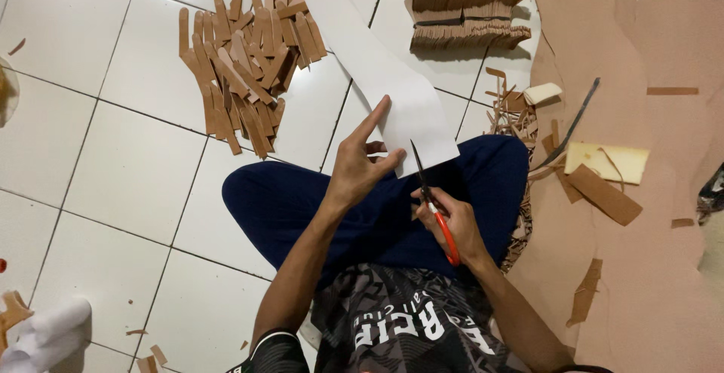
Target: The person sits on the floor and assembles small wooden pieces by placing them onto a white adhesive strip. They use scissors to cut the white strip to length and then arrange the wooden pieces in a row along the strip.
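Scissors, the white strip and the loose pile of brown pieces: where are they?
scissors (450, 242), head view, on the red handle.
white strip (407, 105), head view, on its wide lower part.
pile of brown pieces (245, 64), head view, on the heap's middle.

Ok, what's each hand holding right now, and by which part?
The left hand pinches the white paper strip at its near end. The right hand holds the scissors by the orange handles, blades open at the strip's edge.

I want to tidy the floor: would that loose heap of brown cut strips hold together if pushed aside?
Probably not. The loose heap of brown cut strips lies criss-crossed, unbound, so it would likely scatter. The strips look thin and flat, probably light, sliding easily on the glossy white floor tiles.
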Demonstrator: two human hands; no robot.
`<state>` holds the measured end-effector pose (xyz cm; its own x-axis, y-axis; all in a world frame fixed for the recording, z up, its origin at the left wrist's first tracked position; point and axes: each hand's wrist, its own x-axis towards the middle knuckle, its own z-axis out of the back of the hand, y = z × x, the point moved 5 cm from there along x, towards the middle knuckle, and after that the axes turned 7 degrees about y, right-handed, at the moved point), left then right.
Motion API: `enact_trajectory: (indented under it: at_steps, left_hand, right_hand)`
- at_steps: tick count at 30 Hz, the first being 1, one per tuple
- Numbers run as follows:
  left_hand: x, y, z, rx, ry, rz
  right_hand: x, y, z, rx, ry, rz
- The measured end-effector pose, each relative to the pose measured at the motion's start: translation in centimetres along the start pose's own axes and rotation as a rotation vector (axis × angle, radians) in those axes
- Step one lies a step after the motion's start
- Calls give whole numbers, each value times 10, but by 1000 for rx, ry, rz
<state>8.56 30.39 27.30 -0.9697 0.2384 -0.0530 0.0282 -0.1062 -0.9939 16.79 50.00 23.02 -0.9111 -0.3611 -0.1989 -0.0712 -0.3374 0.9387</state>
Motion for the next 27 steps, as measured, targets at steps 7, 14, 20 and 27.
enact_trajectory:
  at_steps: [7, 14, 20, 27]
  left_hand:
    - [-2, -3, -1, 37, -14, -24]
    - [-3, 4, -6, -8, 5, 33]
    - [-2, 17, -8, -117, 23, -32]
    - [-9, 12, -20, -114, -78, -70]
  right_hand:
    - [-3, 7, 2, 39, 11, 28]
    - [-4, 5, 3, 37, -43, -92]
    - [-10, 3, 2, -26, -96, -193]
    - [-7, 0, 4, 50, -94, -182]
